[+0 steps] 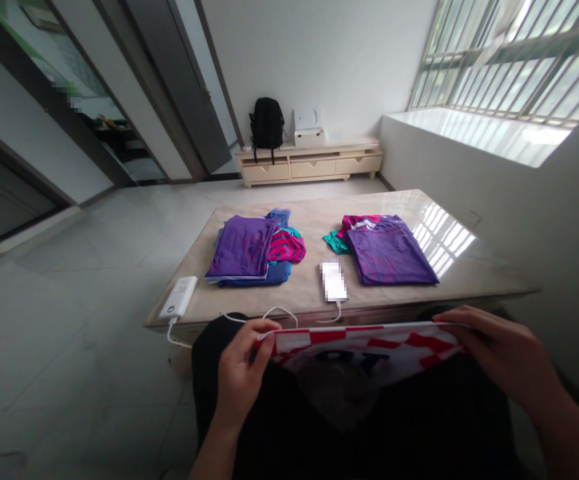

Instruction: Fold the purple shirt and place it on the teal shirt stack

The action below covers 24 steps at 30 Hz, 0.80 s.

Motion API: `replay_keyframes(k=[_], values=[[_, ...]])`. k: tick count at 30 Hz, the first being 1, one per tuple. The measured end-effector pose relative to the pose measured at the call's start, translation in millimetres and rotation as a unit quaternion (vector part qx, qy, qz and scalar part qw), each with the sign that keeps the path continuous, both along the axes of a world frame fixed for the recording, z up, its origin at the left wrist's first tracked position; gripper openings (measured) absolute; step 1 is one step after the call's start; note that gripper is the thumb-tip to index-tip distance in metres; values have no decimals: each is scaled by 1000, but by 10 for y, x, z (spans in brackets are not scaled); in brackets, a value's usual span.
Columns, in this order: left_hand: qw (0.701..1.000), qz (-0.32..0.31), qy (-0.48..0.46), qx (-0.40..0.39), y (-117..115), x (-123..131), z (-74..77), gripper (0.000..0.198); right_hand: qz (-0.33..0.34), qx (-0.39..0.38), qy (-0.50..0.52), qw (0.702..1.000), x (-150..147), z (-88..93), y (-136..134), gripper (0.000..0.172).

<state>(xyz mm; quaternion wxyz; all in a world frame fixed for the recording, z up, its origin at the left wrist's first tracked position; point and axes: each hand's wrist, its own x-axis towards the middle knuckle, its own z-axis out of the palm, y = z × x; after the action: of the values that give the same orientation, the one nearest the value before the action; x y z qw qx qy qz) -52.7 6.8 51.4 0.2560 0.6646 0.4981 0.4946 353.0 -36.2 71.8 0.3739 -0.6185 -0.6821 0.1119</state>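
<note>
Before marble table (314, 230), left hand (239, 373) and right hand (499, 353) each pinch red-white shirt (359, 347), its dark print unreadable

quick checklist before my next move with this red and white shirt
1. Left hand grips the red and white shirt: ok.
2. Right hand grips the other end: ok.
3. Top edge pulled straight between the hands: ok.
4. Table front strip free of things: not ok, a phone lies there.
5. Cable away from the left hand's fingers: not ok, it loops close by.
6. Lower part of the shirt smooth: cannot tell, it hangs out of sight.
</note>
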Motion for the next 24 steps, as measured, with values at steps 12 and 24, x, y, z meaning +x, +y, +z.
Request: replay_keyframes(k=[12, 24], values=[[924, -272, -123, -241, -156, -194, -37, 29, -88, 155, -134, 975, 101, 3, -122, 20], [932, -219, 217, -189, -60, -207, 73, 26, -79, 199, -244, 946, 219, -48, -152, 22]])
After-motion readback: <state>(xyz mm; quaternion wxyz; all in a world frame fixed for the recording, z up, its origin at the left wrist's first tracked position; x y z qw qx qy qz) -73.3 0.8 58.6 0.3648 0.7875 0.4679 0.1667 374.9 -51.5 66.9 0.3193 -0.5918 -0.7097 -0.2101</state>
